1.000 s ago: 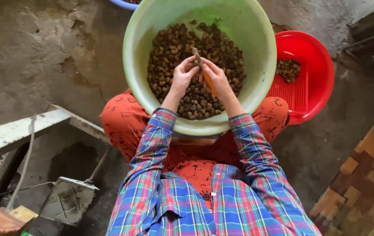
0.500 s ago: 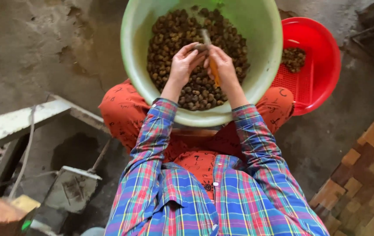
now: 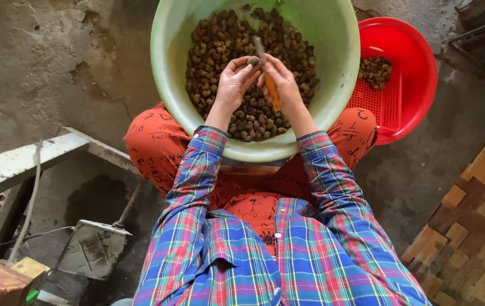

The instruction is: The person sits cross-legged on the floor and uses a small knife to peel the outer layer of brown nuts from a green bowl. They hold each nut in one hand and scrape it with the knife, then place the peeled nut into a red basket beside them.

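Plaid sleeves reach over orange trousers into a pale green basin [image 3: 169, 73] on the lap. Left hand [image 3: 232, 85] pinches one brown nut [image 3: 252, 60]; right hand [image 3: 279, 85] grips closed around an orange-handled knife [image 3: 269, 85] touching it. Beyond sits a red basket [image 3: 418, 68].

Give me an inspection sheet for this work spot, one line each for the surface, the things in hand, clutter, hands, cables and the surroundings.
Surface: rough grey concrete floor, cracked and stained.
Things in hand: green basin on the lap, part-filled with small brown nuts; one nut at the fingertips; orange-handled knife.
Clutter: red basket to the right, holding a small pile of nuts; grey metal plate lower left.
Hands: left hand pinches the nut; right hand grips the knife, blade at the nut.
Cables: one pale cord hangs down from the white beam.
Surroundings: brown and tan patterned tiles at right.
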